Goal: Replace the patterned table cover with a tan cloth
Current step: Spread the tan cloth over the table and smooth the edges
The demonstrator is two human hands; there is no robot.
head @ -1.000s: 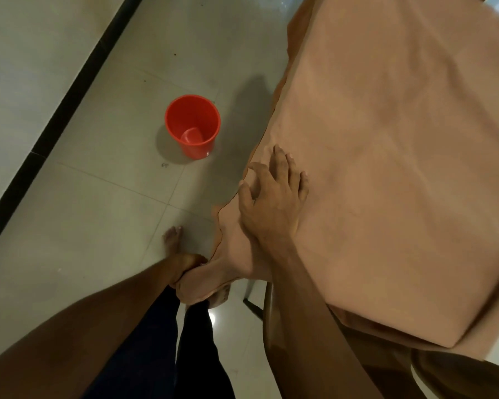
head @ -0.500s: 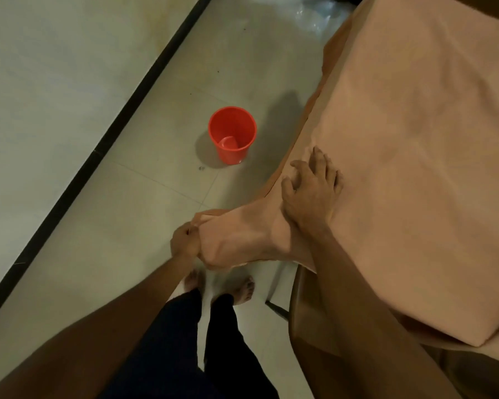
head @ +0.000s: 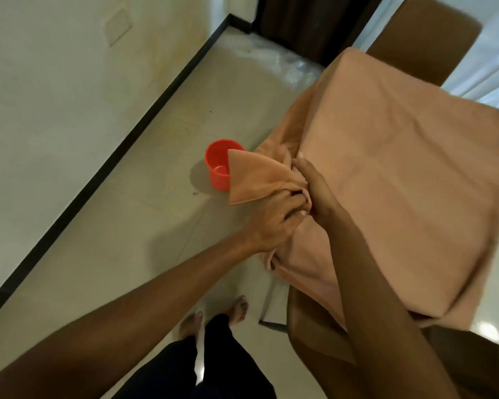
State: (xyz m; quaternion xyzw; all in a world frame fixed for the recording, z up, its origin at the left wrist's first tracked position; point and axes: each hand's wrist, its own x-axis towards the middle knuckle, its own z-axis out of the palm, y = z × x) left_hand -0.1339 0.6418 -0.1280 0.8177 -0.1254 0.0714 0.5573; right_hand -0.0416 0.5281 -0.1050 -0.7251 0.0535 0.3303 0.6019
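Note:
A tan cloth (head: 401, 174) lies spread over the small table and hangs down its left side. My left hand (head: 274, 223) is closed around a bunched corner of the cloth at the table's left edge, and a triangular flap of the cloth sticks out to the left over the floor. My right hand (head: 314, 185) presses against the gathered cloth right beside my left hand, fingers pointing away from me. No patterned cover is in view.
A red plastic bucket (head: 219, 165) stands on the tiled floor just left of the table, partly behind the cloth flap. A wall with a dark skirting (head: 104, 174) runs along the left. A brown chair (head: 427, 38) stands behind the table. My bare feet (head: 213, 315) are below.
My left hand has lifted the hanging corner from near the floor up to the table edge and bunched it. My right hand has shifted from lying flat on top to the gathered cloth.

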